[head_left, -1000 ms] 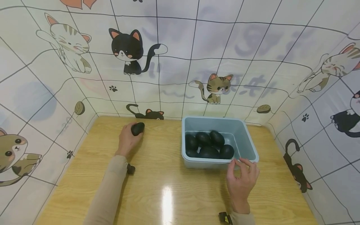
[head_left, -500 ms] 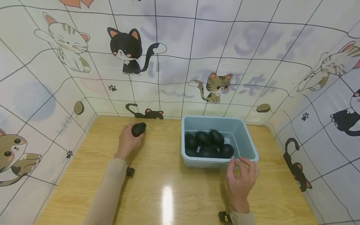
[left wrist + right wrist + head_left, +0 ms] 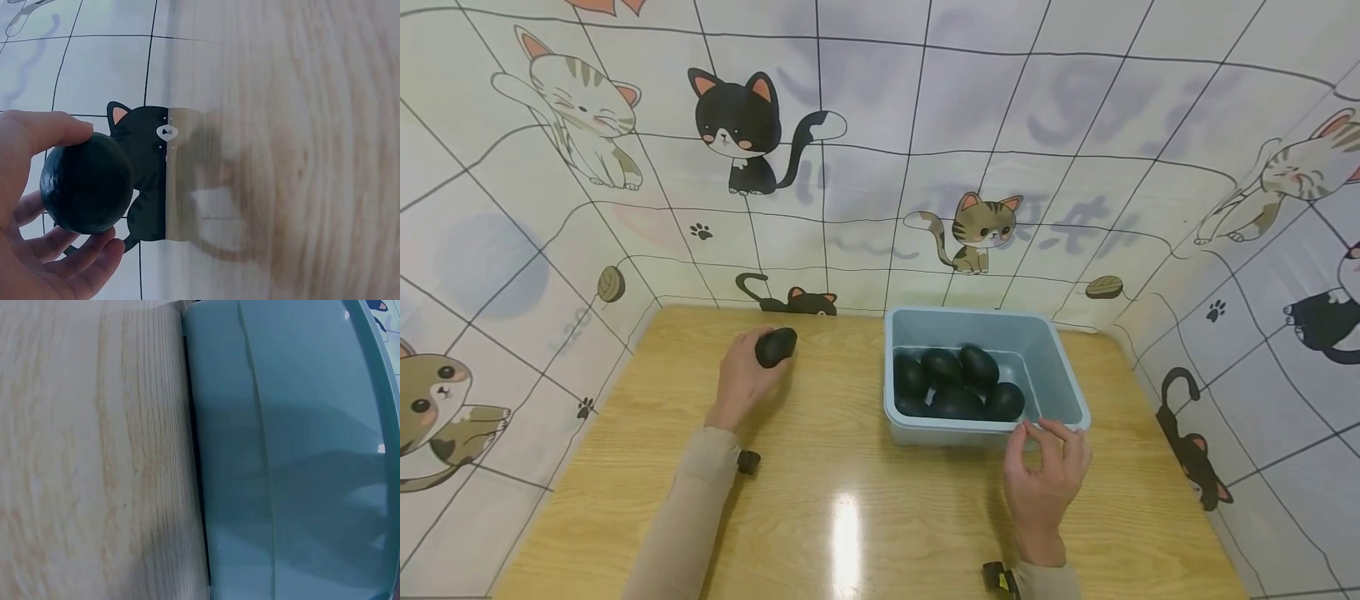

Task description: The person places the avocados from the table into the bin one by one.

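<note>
My left hand point(image 3: 741, 377) grips a dark green, nearly black avocado point(image 3: 776, 347) at the back left of the table. In the left wrist view, thumb and fingers curve round this smooth avocado point(image 3: 86, 182), which overlaps the wall's printed cat. To the right stands a light blue plastic bin point(image 3: 1052, 375), with several dark avocados point(image 3: 958, 403) gathered in its left part. My right hand point(image 3: 1047, 487) pinches the bin's front rim near the right corner. The right wrist view shows only the bin's outer wall point(image 3: 319, 431) beside the table, with the hand out of frame.
The wood-grain table point(image 3: 820, 500) ends at a back wall point(image 3: 865, 192) covered in cat-printed sheeting, and more sheeting rises at both sides. Close behind the bin is the back wall. A bright light reflection lies on the table between the two arms.
The left hand has shifted slightly to the right, carrying the avocado, which shows a bit more on its side. The right hand and the bin have stayed put.
</note>
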{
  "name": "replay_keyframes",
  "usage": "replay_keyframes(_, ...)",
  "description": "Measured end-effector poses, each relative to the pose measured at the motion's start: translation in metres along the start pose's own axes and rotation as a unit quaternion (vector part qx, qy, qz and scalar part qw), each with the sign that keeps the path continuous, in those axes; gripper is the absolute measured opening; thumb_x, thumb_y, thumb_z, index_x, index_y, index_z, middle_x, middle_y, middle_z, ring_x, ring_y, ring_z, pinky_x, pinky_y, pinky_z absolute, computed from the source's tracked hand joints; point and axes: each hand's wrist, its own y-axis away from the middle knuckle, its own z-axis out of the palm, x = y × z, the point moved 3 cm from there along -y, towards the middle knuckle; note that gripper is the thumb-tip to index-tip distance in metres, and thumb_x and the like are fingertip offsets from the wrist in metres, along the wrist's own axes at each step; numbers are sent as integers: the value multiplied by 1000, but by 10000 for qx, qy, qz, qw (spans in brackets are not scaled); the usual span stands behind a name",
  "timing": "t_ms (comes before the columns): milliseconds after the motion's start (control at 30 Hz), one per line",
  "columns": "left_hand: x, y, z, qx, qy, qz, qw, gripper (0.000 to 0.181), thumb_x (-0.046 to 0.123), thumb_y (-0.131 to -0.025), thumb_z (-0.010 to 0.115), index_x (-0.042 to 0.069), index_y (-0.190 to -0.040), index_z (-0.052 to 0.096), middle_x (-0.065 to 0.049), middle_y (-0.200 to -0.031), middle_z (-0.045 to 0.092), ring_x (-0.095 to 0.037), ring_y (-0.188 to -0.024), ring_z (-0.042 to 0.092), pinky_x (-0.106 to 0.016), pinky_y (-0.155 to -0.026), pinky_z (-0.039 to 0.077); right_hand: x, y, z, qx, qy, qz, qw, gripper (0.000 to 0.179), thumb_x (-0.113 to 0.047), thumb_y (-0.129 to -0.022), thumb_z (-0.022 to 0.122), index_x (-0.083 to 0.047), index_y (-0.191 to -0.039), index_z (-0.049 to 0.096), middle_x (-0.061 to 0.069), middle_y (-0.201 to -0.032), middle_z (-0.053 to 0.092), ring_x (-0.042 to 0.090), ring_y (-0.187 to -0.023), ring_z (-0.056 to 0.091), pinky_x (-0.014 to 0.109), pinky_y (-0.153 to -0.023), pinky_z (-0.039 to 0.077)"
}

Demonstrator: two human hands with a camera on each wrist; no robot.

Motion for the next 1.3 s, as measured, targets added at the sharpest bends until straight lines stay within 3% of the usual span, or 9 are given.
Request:
replay_keyframes(400, 17, 16, -2, 137, -54, 318, 9994, 63, 28, -89, 83, 13, -145, 60, -23, -137, 62, -45, -121, 65, -62, -101, 54, 1, 1, 0, -33, 30, 75, 10000, 19, -11, -91, 72, 7, -85, 74, 28, -99, 67, 50, -98, 59, 75, -116, 32)
replay_keyframes(833, 33, 34, 2, 73, 15, 600, 9982, 65, 27, -88, 84, 13, -147, 60, -20, -137, 62, -44, -120, 66, -62, -98, 57, -1, 0, -1, -278, 115, 182, 9994, 22, -12, -94, 70, 9, -88, 73, 29, -102, 66, 50, -101, 58, 71, -119, 30)
replay_keyframes(1300, 61, 48, 1, 191, 207, 844, 9960, 65, 27, -85, 87, 13, -144, 63, -16, -138, 65, -39, -120, 68, -58, -97, 58, 1, 0, -1, -313, 127, 163, 9993, 22, -13, -94, 70, 8, -88, 73, 28, -102, 66, 49, -101, 57, 62, -118, 31)
